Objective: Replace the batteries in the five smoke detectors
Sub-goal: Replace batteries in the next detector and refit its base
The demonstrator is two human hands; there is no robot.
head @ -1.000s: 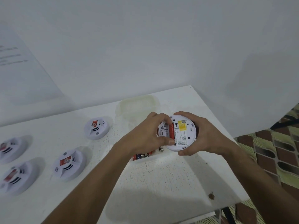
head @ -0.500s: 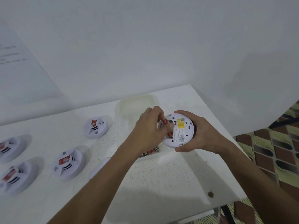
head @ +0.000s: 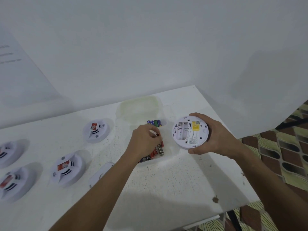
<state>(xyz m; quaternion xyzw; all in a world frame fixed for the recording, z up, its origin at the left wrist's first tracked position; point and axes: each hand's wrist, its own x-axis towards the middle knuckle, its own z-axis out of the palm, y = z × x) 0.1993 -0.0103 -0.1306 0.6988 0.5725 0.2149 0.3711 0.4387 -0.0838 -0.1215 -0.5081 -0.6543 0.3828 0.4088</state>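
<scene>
My right hand [head: 215, 139] grips a white round smoke detector [head: 190, 132], back side up, its battery bay showing no batteries and a yellow label beside it. My left hand [head: 145, 144] pinches a red battery [head: 157, 134] just above a pile of loose batteries [head: 155, 151] in a clear tray. More batteries [head: 154, 122], blue and green, lie at the tray's far end. Other detectors rest face up on the white table: one [head: 96, 130] at the back, one [head: 66, 169] nearer, two more at the left edge [head: 8, 154] [head: 11, 182].
A detached white cover plate [head: 101, 172] lies by my left forearm. The clear tray's lid [head: 140, 106] stands open toward the wall. The table [head: 175, 180] ends at the right, over patterned floor [head: 283, 155]. A white wall rises close behind.
My left hand pulled the red battery out of the detector's bay and carried it left, down over the battery tray. My right hand kept hold of the detector, whose bay is now bare.
</scene>
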